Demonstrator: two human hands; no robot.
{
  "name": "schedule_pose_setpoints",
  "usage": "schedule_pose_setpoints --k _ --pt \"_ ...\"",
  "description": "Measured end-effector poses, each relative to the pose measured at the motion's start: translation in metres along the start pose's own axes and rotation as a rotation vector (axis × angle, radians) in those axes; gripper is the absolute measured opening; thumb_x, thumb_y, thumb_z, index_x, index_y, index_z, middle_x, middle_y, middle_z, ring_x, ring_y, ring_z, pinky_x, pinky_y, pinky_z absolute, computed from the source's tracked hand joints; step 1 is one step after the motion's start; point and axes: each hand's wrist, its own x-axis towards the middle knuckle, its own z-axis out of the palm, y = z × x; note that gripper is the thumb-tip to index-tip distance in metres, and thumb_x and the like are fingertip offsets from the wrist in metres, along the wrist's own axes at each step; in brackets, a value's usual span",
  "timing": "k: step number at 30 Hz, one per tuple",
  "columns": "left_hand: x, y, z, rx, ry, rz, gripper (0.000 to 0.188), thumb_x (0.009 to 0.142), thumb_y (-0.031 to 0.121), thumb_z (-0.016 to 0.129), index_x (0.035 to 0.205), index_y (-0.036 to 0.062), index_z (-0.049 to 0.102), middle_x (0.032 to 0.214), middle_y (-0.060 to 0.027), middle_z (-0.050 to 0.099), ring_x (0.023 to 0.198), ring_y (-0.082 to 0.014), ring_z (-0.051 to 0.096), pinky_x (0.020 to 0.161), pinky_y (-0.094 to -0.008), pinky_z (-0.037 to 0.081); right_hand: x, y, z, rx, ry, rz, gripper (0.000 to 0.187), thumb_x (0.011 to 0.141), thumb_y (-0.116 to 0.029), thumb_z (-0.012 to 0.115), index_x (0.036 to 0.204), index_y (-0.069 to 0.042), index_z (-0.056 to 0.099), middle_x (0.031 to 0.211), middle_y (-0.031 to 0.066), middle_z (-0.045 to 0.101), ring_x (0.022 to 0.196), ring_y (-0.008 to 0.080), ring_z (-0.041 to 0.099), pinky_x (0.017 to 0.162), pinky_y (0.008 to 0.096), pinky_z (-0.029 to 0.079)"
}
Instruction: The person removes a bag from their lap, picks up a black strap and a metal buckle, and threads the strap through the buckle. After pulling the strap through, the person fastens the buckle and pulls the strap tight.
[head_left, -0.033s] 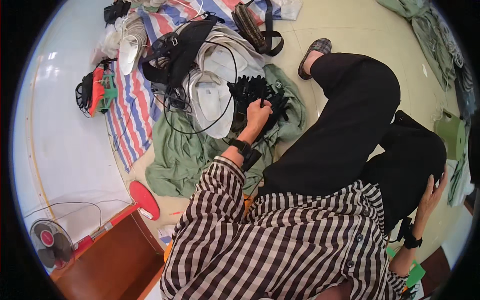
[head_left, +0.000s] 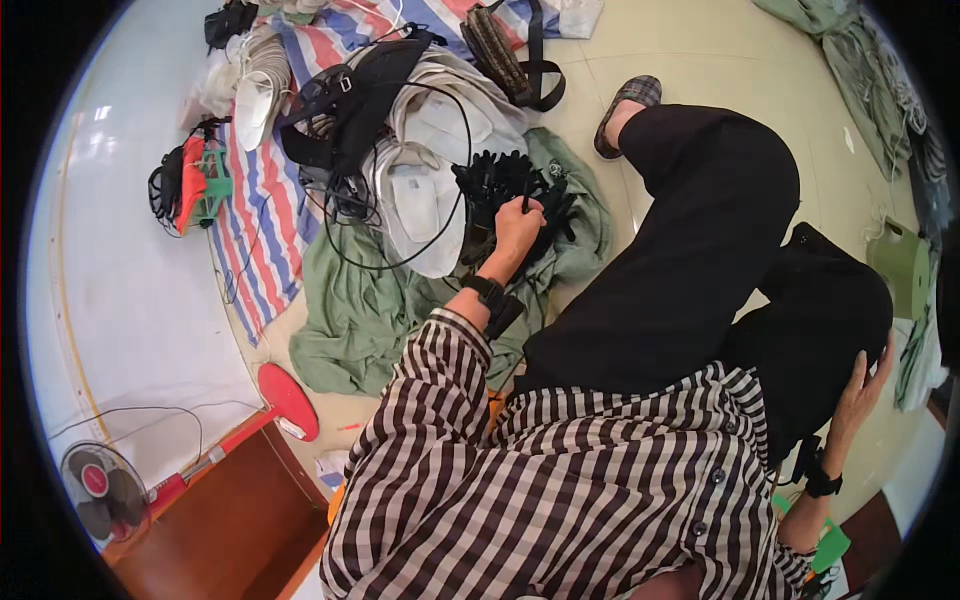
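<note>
My left hand (head_left: 519, 228) is closed in a pinch over a heap of black gloves (head_left: 495, 182), and a black glove finger pokes up from between its fingertips. That heap lies on a crumpled green cloth (head_left: 350, 310). Close by on the left, stacked pale white shoe-sole-shaped pieces (head_left: 425, 205) lean against one another, with a black cable (head_left: 375, 267) looped across them. On the far right, my right hand (head_left: 862, 392) rests against my bent knee, fingers stretched out and holding nothing. Both wrists carry black bands.
A black backpack (head_left: 345, 105) lies over the stacks on a striped sheet (head_left: 262, 250). A patterned strap bag (head_left: 497, 55) sits behind. Left are a green stool (head_left: 213, 185) with red cloth and a red-based fan (head_left: 290, 400). Another green stool (head_left: 897, 270) stands right.
</note>
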Motion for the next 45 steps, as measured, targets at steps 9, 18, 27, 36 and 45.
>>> schedule_pose_setpoints --k 9,18,27,36,45 --pt "0.094 -0.009 0.046 0.246 0.138 0.104 0.016 0.073 0.015 0.057 0.076 0.0022 0.066 0.073 -0.0187 0.065 0.074 -0.0365 0.063 0.070 -0.0414 0.050 -0.009 0.009 0.024 -0.077 0.094 -0.047 0.046 0.097 -0.018 0.038 0.138 0.002 0.030 0.142 0.0178 0.034 0.133 0.0274 0.029 0.110 0.0373 0.019" --pt "0.123 -0.005 0.081 0.692 -0.154 -0.093 0.014 0.076 0.006 0.058 0.084 -0.0042 0.064 0.092 -0.0241 0.064 0.090 -0.0400 0.062 0.077 -0.0449 0.050 -0.017 -0.002 0.037 -0.043 0.122 0.000 0.048 0.096 -0.022 0.036 0.137 0.003 0.032 0.139 0.0185 0.036 0.131 0.0279 0.031 0.110 0.0375 0.020" --pt "0.132 -0.025 0.085 0.715 -0.016 -0.011 0.016 0.080 0.006 0.058 0.086 -0.0079 0.059 0.086 -0.0252 0.063 0.082 -0.0389 0.063 0.070 -0.0427 0.052 -0.016 -0.020 0.045 -0.021 0.181 0.108 0.050 0.095 -0.025 0.037 0.135 0.005 0.033 0.137 0.0192 0.037 0.128 0.0288 0.035 0.108 0.0394 0.023" --pt "0.130 -0.022 0.074 0.785 0.021 0.024 0.016 0.080 0.005 0.058 0.092 -0.0045 0.055 0.085 -0.0233 0.063 0.081 -0.0380 0.063 0.071 -0.0441 0.052 -0.016 -0.017 0.048 0.071 0.158 0.107 0.053 0.094 -0.027 0.037 0.137 0.004 0.031 0.138 0.0195 0.036 0.129 0.0290 0.034 0.108 0.0394 0.023" --pt "0.139 -0.023 0.066 0.773 -0.006 -0.042 0.025 0.081 0.004 0.057 0.102 -0.0071 0.050 0.086 -0.0257 0.063 0.083 -0.0392 0.063 0.072 -0.0455 0.051 -0.017 -0.021 0.047 -0.022 0.130 0.128 0.054 0.092 -0.022 0.036 0.139 0.003 0.026 0.141 0.0218 0.032 0.131 0.0317 0.029 0.111 0.0433 0.017"
